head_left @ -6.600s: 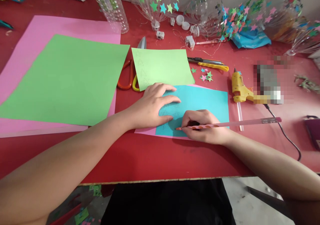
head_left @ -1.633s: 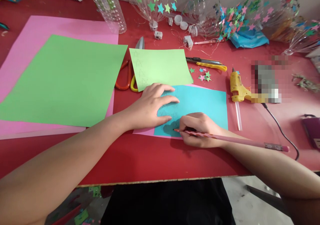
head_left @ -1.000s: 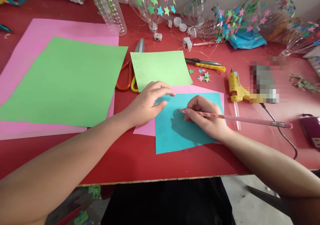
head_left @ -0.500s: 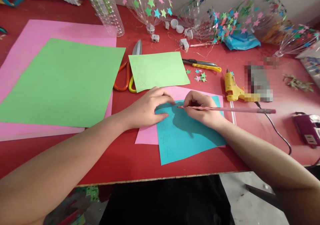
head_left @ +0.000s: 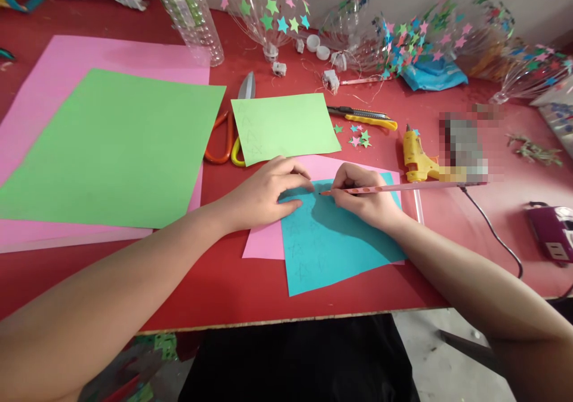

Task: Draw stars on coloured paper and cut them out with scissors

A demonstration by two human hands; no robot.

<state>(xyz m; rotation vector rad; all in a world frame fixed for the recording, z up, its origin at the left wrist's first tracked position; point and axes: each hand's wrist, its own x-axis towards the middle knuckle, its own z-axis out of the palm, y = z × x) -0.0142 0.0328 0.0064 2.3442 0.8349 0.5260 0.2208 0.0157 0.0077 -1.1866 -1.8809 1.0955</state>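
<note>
My right hand [head_left: 364, 196] is closed around a pink pencil [head_left: 416, 187], its tip at the upper part of a blue sheet of paper [head_left: 340, 253]. Faint pencil-drawn stars run down the left side of that sheet. My left hand [head_left: 280, 190] rests with fingers apart on the blue sheet's upper left edge. Beneath lies a pink sheet [head_left: 264, 244], partly covered. Just beyond my hands is a light green sheet [head_left: 286, 124] with faint pencil marks, lying over the handles of a pair of scissors [head_left: 221, 142].
Large green [head_left: 116, 151] and pink [head_left: 58, 62] sheets lie at left. A box cutter [head_left: 369, 116], small paper stars [head_left: 358, 136], and a yellow glue gun [head_left: 416, 157] lie to the right. Star-covered clear plastic pieces [head_left: 268, 8] and a plastic bottle [head_left: 192, 20] stand at the back.
The pencil's back end has tilted up and away, and its tip has shifted very slightly. My left hand stays in the same spot on the paper.
</note>
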